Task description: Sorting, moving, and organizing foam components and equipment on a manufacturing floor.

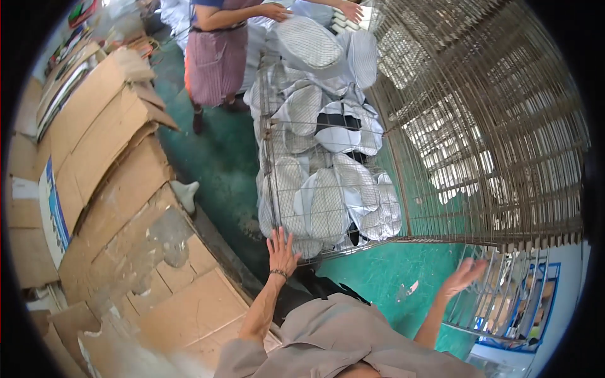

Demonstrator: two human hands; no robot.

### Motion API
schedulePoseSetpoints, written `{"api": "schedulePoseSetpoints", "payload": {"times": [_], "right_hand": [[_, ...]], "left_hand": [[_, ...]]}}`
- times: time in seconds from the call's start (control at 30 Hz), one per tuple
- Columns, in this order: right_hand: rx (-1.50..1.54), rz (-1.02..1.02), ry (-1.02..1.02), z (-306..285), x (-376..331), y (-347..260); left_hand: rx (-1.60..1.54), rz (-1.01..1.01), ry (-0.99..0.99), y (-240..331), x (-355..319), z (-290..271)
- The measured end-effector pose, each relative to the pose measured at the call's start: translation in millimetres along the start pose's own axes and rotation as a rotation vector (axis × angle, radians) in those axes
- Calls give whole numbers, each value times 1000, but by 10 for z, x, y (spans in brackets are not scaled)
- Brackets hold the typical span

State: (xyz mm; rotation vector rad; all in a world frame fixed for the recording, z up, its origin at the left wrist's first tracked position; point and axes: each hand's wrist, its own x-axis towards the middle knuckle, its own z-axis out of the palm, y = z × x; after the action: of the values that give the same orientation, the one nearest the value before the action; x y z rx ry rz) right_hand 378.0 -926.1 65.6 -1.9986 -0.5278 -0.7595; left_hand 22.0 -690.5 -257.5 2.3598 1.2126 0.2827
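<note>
My left hand (282,253) lies at the near left corner of a wire-mesh cart (272,189), its fingers spread and nothing in them. Whether it presses on the frame or hovers just above, I cannot tell. Heaped in the cart are many oval, slipper-like pieces (324,201), light grey and white with a quilted pattern. Off to the right, my right hand (465,276) is raised with its fingers stretched out, slightly blurred and holding nothing. Just beyond it stand the ends of a tall rack of metal rods (491,189).
Flattened cardboard (120,151) is piled along the left. Across the cart stands a person in a striped apron (217,63), one hand (275,11) by a large quilted oval piece (310,43). Green floor (391,271) shows around the cart. A metal-barred frame (504,296) stands at right.
</note>
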Motion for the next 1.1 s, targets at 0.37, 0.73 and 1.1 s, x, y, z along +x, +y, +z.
{"api": "schedulePoseSetpoints", "payload": {"times": [0.37, 0.73, 1.1], "right_hand": [[-147, 35, 331, 549, 914, -137], [-71, -268, 494, 545, 1217, 446], [-282, -4, 694, 906, 1437, 619]], "left_hand": [[-149, -93, 22, -133, 67, 60], [-133, -92, 34, 42, 15, 85], [-205, -153, 79, -135, 102, 193]]}}
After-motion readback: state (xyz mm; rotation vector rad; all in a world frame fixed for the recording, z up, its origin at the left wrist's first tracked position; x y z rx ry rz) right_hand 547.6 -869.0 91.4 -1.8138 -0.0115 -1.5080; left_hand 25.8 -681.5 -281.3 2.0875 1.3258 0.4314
